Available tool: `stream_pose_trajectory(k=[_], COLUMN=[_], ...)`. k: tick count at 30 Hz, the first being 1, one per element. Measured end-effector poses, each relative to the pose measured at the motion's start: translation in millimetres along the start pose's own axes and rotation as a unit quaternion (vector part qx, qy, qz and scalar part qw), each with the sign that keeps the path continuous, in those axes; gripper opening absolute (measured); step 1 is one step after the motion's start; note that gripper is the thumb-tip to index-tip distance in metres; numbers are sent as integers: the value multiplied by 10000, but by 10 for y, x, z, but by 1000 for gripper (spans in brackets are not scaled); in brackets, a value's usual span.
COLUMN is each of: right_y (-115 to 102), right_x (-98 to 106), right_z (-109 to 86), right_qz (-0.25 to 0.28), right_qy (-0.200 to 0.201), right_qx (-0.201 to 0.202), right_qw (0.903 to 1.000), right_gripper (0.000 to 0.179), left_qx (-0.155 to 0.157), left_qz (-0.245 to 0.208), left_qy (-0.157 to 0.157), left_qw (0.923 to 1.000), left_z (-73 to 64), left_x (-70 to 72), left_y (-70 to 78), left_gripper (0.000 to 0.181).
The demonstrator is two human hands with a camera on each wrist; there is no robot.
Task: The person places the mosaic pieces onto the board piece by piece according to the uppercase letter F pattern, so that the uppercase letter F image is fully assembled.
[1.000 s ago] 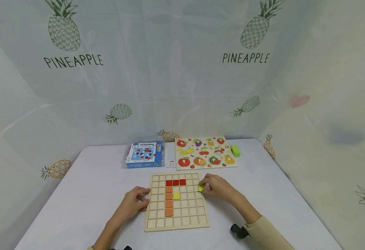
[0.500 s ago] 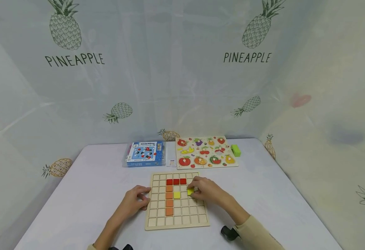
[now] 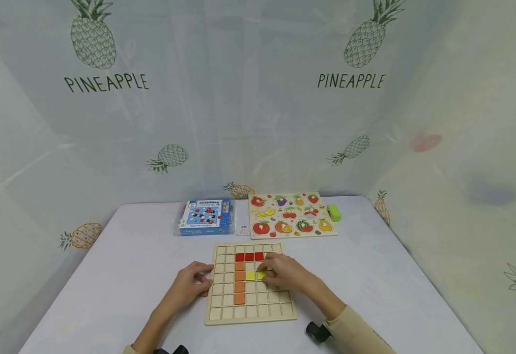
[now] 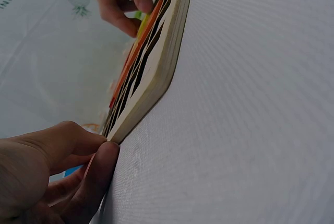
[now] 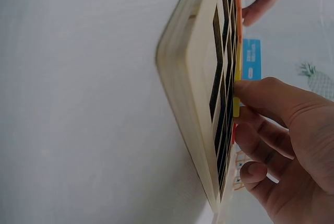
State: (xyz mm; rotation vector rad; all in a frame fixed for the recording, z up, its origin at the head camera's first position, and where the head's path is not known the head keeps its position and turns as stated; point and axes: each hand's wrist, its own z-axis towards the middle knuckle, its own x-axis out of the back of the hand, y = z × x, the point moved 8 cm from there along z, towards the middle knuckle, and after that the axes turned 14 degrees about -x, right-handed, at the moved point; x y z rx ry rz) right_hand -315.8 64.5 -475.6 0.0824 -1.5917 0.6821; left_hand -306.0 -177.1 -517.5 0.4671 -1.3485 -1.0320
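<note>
A pale wooden grid board (image 3: pixel 262 313) lies flat on the table. Red square tiles (image 3: pixel 249 256) form a short row near its top, and orange tiles (image 3: pixel 239 287) run down one column below. One yellow tile (image 3: pixel 250 276) sits beside that column. My right hand (image 3: pixel 286 272) pinches a second yellow tile (image 5: pixel 237 107) between thumb and finger, right next to the first and close on the board. At the board's left edge, my left hand (image 3: pixel 190 281) grips the rim; in the left wrist view its thumb and finger (image 4: pixel 107 164) meet at the edge.
Behind the board stand a blue molecule-picture box (image 3: pixel 204 217) and a fruit puzzle board (image 3: pixel 291 215). A small green block (image 3: pixel 333 213) lies at the puzzle's right. A pineapple-print curtain (image 3: pixel 240 98) hangs around the white table (image 3: pixel 143 255).
My right hand has carried the yellow tile leftward from the board's right edge to beside the other yellow tile. The left hand has stayed at the rim.
</note>
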Motion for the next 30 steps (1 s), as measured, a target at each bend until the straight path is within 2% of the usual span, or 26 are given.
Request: stream_pose_trajectory(k=[5, 23, 30], right_y=[-10, 24, 165], right_x=[-26, -37, 60], right_z=[5, -8, -66], right_qz=[-32, 37, 216], right_qy=[12, 39, 61], right_qx=[79, -24, -300], right_qw=[10000, 10000, 9993], right_gripper=[23, 22, 25], left_qx=[-60, -135, -88], left_qz=[-12, -194, -142], left_qy=[-10, -83, -72], left_qw=[10000, 9997, 9998], left_z=[-5, -10, -19], left_x=[-4, -31, -28], left_y=[11, -10, -1], left_gripper=[41, 42, 42])
